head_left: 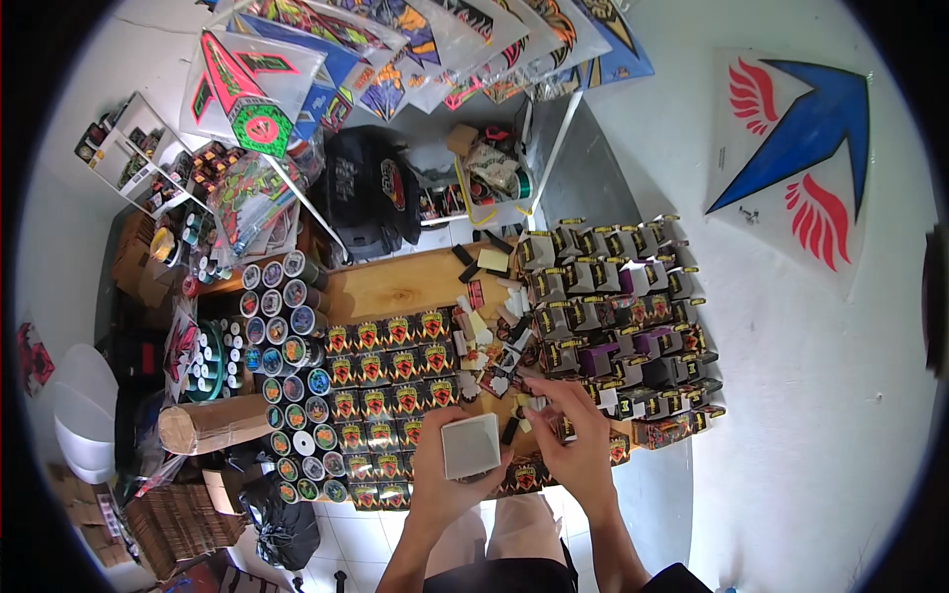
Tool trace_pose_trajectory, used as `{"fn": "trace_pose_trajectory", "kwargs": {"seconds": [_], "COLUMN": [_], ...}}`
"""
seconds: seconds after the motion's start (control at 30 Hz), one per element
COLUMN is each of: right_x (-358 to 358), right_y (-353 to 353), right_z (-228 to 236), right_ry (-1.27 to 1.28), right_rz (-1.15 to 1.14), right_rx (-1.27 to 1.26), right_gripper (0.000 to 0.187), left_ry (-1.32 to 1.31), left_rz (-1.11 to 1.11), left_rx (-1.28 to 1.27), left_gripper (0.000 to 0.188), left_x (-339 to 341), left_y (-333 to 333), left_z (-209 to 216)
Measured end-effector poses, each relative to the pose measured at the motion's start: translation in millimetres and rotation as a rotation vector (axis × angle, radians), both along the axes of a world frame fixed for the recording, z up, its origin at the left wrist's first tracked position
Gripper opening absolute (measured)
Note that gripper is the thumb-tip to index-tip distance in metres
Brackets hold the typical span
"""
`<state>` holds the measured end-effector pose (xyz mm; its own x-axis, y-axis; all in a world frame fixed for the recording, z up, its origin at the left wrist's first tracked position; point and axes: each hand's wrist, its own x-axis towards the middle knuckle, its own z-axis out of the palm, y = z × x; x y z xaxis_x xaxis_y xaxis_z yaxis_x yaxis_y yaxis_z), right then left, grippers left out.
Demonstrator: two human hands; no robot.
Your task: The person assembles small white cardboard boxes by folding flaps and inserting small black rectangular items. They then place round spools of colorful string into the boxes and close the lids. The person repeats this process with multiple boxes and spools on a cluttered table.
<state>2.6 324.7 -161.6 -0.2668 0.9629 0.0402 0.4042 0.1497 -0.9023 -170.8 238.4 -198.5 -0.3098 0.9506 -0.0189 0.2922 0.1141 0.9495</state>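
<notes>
My left hand (442,474) is wrapped round a small box (471,447) whose pale grey-white face points up at me. Its thumb lies along the lower right side of the box. Over the edge of a heap of loose small pieces (482,361), my right hand (578,440) has its thumb and forefinger apart. Small pale pieces show between and beside these fingertips; none is plainly gripped. To the left of my hands stand rows of closed black boxes (371,400) with red and gold emblems. Rows of boxes with raised flaps (603,306) stand to the right, some purple inside.
Round-topped spools (295,385) stand in columns at the wooden table's (386,287) left side. A cardboard tube (203,427) lies beyond them. Bagged kites (415,49) hang from a white rack at the back, near a black backpack (366,188). A blue kite (816,128) hangs on the right wall.
</notes>
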Motion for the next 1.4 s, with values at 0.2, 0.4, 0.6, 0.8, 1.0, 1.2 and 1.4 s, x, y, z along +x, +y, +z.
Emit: {"fn": "trace_pose_trajectory", "kwargs": {"seconds": [0.2,0.4,0.6,0.8,1.0,1.2,1.4], "right_x": [-8.2,-10.4,-29.0,-48.0,-66.6,-85.2,-100.5], "right_y": [22.2,38.3,56.0,75.6,83.1,94.3,105.7], "right_z": [-59.1,-112.3,-157.2,-209.0,-230.9,-226.2,-231.9], "right_ry": [-0.144,-0.151,-0.244,-0.478,-0.469,-0.444,-0.318], "right_rz": [0.002,0.04,0.05,0.15,0.186,0.085,0.035], "right_rx": [-0.088,-0.071,-0.081,-0.111,-0.055,-0.06,-0.027], "right_gripper": [0.028,0.026,0.02,0.021,0.025,0.025,0.029], "left_ry": [0.049,-0.028,-0.077,-0.08,-0.07,-0.113,-0.064], "left_rz": [0.013,0.039,0.014,-0.002,-0.01,-0.007,-0.018], "left_rx": [-0.032,-0.081,-0.166,-0.163,-0.154,-0.175,-0.128], "left_gripper": [0.067,0.069,0.069,0.069,0.069,0.069,0.07], "left_x": [-5.8,-12.3,-19.6,-27.2,-29.0,-27.2,-30.1], "left_y": [16.8,22.0,24.2,19.9,22.1,23.0,21.3], "left_z": [-43.3,-70.8,-75.3,-82.9,-83.3,-75.4,-72.8]}}
